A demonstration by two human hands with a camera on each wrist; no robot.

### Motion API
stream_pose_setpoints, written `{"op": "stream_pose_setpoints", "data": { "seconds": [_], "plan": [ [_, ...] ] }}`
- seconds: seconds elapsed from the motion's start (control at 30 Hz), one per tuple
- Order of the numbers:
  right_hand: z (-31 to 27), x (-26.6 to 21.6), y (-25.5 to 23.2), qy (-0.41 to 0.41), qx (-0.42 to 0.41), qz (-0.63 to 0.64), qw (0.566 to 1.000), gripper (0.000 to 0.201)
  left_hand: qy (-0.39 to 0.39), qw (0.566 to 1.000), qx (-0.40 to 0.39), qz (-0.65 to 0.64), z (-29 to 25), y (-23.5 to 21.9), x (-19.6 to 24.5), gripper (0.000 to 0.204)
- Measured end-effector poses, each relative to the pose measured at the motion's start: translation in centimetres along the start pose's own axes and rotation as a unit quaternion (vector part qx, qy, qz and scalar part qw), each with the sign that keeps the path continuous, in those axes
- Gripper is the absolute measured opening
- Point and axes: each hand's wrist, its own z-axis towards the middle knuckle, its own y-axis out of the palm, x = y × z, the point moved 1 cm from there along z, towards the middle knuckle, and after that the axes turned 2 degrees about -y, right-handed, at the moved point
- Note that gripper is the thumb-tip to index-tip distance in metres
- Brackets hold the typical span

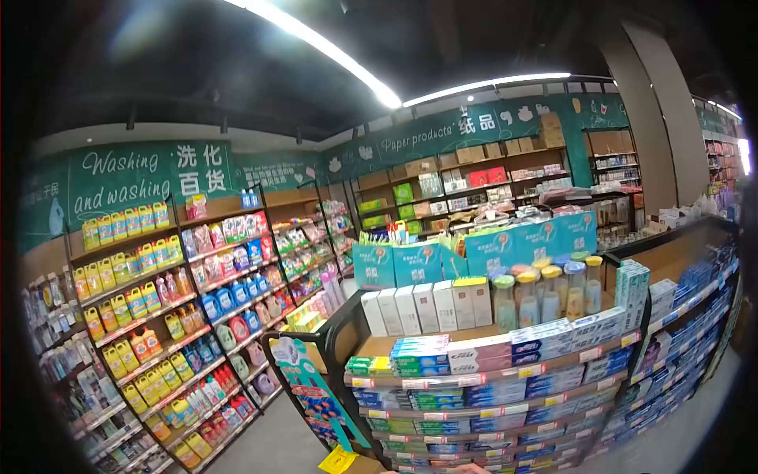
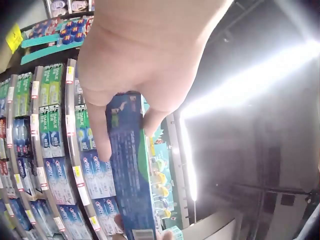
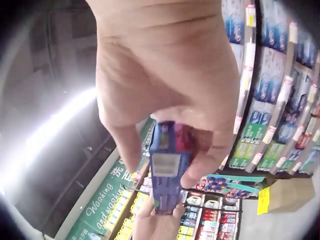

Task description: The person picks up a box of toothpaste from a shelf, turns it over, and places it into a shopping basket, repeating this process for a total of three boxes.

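A long dark blue box [image 2: 131, 165] fills the middle of the left wrist view. My left hand [image 2: 142, 55] grips its near end between thumb and fingers, and fingertips of the other hand touch its far end. In the right wrist view my right hand [image 3: 167, 75] pinches the end of the blue box [image 3: 167, 175], where a white label shows. Beyond it, the left hand [image 3: 156, 226] holds the opposite end. The head view shows only a sliver of a hand [image 1: 472, 469] at its bottom edge; the box cannot be made out there.
A curved shelf unit [image 1: 489, 379] of toothpaste boxes stands in front, with white boxes [image 1: 430, 308] and lidded bottles [image 1: 549, 292] on top. Shelves of yellow bottles [image 1: 118, 272] are at the left. A cardboard box [image 3: 292, 195] with a yellow tag sits beside the unit.
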Motion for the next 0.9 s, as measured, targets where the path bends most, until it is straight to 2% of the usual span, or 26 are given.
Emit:
{"op": "stream_pose_setpoints", "data": {
  "seconds": [0.1, 0.2, 0.23, 0.27, 0.33, 0.37, 0.4, 0.43, 0.47, 0.5, 0.6, 0.7, 0.83, 0.9],
  "plan": [
    [3.3, 0.0, 3.0, 0.013, 0.013, -0.059, 0.998, 0.053, -0.023, 1.0, -0.004, 0.001, 1.7, -3.8, 1.5, 0.025],
    [5.6, 2.7, 4.5, 0.025, -0.023, -0.083, 0.996, 0.071, -0.048, 0.999, 0.005, 0.013, 2.1, -6.8, 2.8, 0.027],
    [5.7, 2.1, 5.2, 0.038, -0.039, -0.064, 0.996, 0.078, -0.046, 0.999, 0.004, 0.022, 2.2, -7.7, 2.7, 0.027],
    [6.1, 1.3, 5.7, 0.048, -0.053, -0.044, 0.996, 0.084, -0.09, 0.996, -0.002, -0.004, 3.0, -9.0, 1.0, 0.03],
    [6.6, 1.9, 6.1, -0.007, 0.006, -0.08, 0.997, 0.076, -0.148, 0.988, -0.028, -0.03, 4.6, -10.4, -0.9, 0.033],
    [6.8, 1.4, 6.0, -0.019, 0.039, -0.119, 0.992, 0.082, -0.163, 0.985, -0.048, -0.033, 5.9, -10.0, -0.7, 0.034],
    [6.6, 1.0, 5.9, -0.024, 0.07, -0.156, 0.985, 0.089, -0.106, 0.99, -0.09, -0.008, 7.8, -9.6, -1.0, 0.036],
    [6.5, 2.1, 5.3, -0.041, 0.112, -0.133, 0.984, 0.09, -0.052, 0.99, -0.131, 0.014, 9.2, -9.1, -1.2, 0.039],
    [6.1, 1.4, 5.5, -0.013, 0.145, -0.059, 0.988, 0.087, -0.044, 0.985, -0.164, 0.023, 9.9, -7.7, 1.2, 0.041],
    [5.6, 0.5, 5.7, -0.004, 0.184, -0.046, 0.982, 0.084, -0.032, 0.98, -0.196, 0.03, 10.7, -6.4, 3.2, 0.044],
    [4.3, 0.1, 4.2, -0.022, 0.227, -0.073, 0.971, 0.081, 0.006, 0.957, -0.288, 0.043, 13.4, -4.3, 3.4, 0.048],
    [4.9, 0.2, 1.2, -0.057, 0.24, -0.032, 0.969, 0.079, -0.114, 0.933, -0.343, 0.004, 14.8, -2.6, 3.0, 0.051],
    [6.0, -1.1, -1.4, -0.066, 0.245, 0.031, 0.967, 0.075, -0.128, 0.906, -0.402, -0.027, 17.5, -1.6, 2.1, 0.052],
    [7.6, -1.1, -2.8, -0.065, 0.228, 0.043, 0.971, 0.073, -0.109, 0.929, -0.353, 0.022, 19.1, -1.0, 3.1, 0.05]
  ]
}}
